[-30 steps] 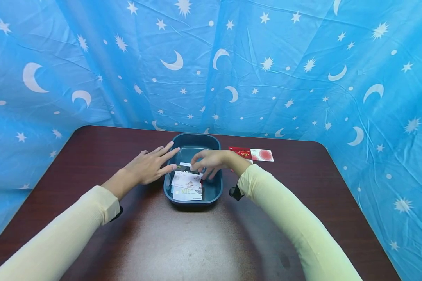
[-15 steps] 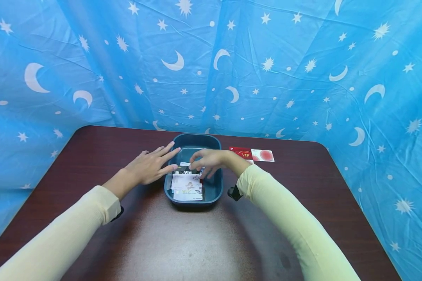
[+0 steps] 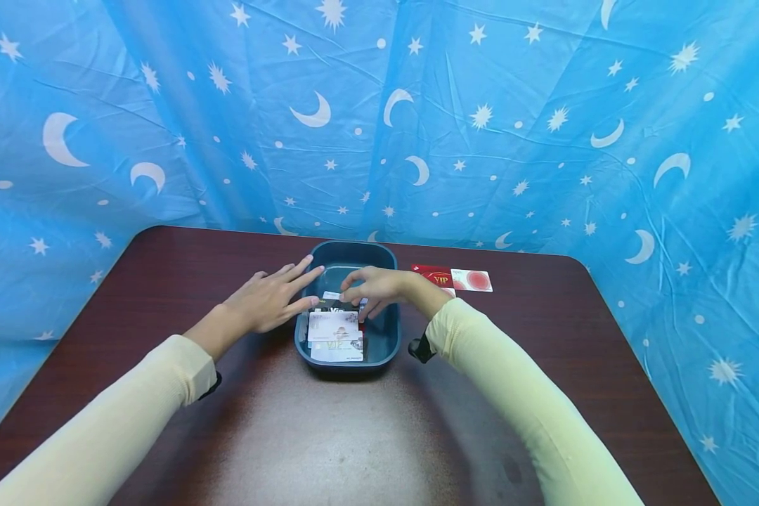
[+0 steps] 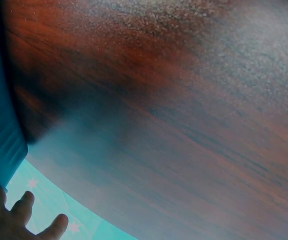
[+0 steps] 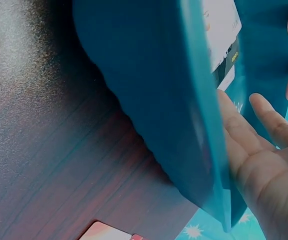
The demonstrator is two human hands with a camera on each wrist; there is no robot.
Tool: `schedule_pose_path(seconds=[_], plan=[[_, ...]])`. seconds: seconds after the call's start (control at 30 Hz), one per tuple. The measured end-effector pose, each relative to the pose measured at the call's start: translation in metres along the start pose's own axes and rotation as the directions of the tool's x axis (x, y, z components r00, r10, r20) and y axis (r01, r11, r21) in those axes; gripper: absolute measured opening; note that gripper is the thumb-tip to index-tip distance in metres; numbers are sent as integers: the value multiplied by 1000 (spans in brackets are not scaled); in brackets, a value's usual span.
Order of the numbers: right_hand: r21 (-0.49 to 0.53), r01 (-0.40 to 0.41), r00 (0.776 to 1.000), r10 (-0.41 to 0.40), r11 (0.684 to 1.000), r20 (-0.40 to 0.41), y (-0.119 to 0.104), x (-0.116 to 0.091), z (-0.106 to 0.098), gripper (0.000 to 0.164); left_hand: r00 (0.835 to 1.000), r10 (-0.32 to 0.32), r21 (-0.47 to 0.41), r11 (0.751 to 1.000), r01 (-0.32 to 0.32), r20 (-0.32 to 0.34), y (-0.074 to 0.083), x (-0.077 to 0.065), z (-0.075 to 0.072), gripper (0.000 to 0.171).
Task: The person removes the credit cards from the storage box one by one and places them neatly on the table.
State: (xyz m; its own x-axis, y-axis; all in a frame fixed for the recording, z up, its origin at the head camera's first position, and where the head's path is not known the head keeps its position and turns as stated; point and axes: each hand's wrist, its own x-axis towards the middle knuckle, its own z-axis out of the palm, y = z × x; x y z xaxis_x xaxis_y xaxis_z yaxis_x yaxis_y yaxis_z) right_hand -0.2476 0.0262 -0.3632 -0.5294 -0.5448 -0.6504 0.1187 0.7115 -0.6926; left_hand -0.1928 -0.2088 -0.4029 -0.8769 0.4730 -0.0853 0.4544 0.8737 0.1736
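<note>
Staged booth: star-print backdrop (image 3: 481,140), table (image 3: 354,436)

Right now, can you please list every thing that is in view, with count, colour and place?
tray: one, dark teal, middle of the table.
cards in tray: several overlapping, exact count unclear, mostly white and one black, near-left part of the tray.
cards on table: two showing, red VIP and white with a red circle, right of the tray.
table: one, dark reddish brown.
backdrop cloth: blue with white moons and stars, behind the table.
sleeves: two, pale yellow.
left hand: fingers straight, at the tray's left rim.
right hand: over the tray, fingertips at the cards.
</note>
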Motion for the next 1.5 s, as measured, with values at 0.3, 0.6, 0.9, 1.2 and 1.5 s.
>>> schedule_pose_path(seconds=[0.3, 0.6, 0.9, 1.2, 1.5], plan=[[7, 34, 999, -34, 999, -1, 0, -2, -5, 54, 1000, -1, 9, 1000, 1, 2, 1, 0, -1, 67], [-1, 53, 999, -53, 999, -2, -1, -1, -3, 50, 1000, 1, 12, 1000, -1, -9, 2, 0, 0, 66], [-45, 85, 996, -85, 995, -5, -1, 2, 1, 41, 1000, 6, 12, 1000, -6, -12, 3, 1, -1, 66], [-66, 94, 995, -92, 993, 37, -3, 1, 5, 37, 1000, 5, 18, 1000, -4, -14, 3, 0, -2, 66], [-83, 103, 995, -104, 991, -10, -1, -6, -2, 28, 1000, -7, 5, 1000, 7, -6, 3, 0, -1, 67]])
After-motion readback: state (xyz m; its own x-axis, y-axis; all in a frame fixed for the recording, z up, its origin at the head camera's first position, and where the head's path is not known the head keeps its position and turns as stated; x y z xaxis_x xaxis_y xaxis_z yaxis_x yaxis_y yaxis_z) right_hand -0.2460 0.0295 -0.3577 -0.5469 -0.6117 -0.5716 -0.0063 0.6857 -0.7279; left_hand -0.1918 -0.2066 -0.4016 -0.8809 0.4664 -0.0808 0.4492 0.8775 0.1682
